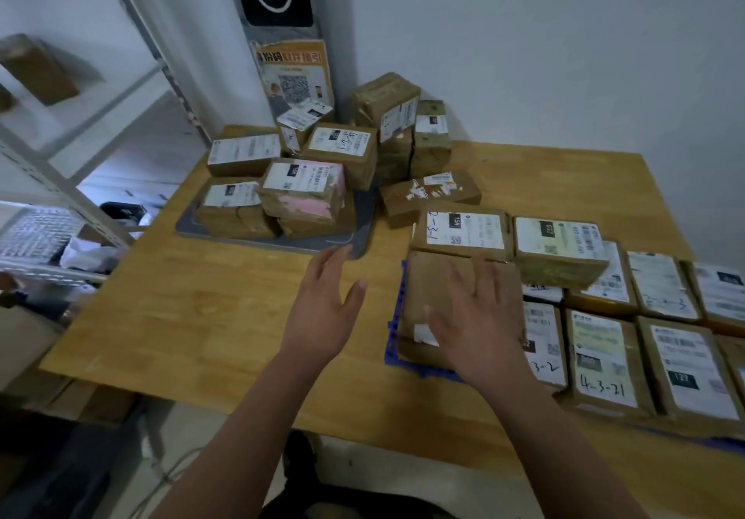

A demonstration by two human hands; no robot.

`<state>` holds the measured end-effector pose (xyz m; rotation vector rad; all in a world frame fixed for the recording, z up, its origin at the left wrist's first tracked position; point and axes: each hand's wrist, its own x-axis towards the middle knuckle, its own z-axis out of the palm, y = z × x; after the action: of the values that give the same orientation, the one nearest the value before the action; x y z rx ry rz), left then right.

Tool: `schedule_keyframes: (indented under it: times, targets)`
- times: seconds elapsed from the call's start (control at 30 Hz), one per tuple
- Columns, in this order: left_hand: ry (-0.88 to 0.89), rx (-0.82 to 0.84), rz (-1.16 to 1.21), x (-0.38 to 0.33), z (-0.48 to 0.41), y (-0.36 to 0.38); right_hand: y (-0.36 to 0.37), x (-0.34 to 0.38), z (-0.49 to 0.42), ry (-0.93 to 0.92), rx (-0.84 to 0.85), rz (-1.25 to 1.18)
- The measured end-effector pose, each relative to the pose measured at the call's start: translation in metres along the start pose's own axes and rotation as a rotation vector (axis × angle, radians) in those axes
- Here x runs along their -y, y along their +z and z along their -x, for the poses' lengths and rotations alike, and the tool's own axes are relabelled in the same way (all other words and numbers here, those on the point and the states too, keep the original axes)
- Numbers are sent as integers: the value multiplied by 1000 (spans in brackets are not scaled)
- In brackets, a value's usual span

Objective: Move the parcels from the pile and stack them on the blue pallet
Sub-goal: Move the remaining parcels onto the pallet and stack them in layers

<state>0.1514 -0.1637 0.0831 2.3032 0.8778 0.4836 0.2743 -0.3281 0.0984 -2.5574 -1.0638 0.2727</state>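
We see the right hand [479,317] spread flat, fingers straight and apart, over a plain brown parcel [439,288] that lies on the near left corner of the blue pallet [392,343]. It grips nothing, and we cannot tell whether the palm presses the parcel or hangs just above it. The left hand [326,304] is just left of the pallet, above the bare bench [201,309], fingers straight and relaxed, holding nothing. On the pallet behind the plain parcel, two labelled parcels [463,232] sit side by side on the upper level. A lower layer of parcels [604,357] covers the pallet to the right. Beyond the pallet's far left corner a lone parcel [429,196] lies on the bench. Further from the pallet that way, the pile [314,179] sits on a grey tray [363,232] by the wall.
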Motion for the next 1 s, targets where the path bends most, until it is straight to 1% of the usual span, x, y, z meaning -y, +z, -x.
schedule_keyframes:
  times: [0.1,0.17,0.37,0.47,0.8,0.87,1.0]
  targets:
    - [-49,-11,8,22,-17,-17,-1,24,-22,-15,54,-51]
    - [-71,-27,11,38,-28,-29,2,41,-37,-18,58,-71]
    - [-109,-41,4,96,-70,-69,29,101,-82,-35,93,-80]
    - [-113,-39,3,125,-93,-89,44,136,-108,-33,139,-91]
    - [-156,28,15,234,-157,-134,99,236,-177,1,140,-92]
    - [-159,44,-11,257,-165,-136,114,253,-189,-3,142,-76]
    - [-202,133,-177,304,-175,-134,145,282,-208,-8,211,-72]
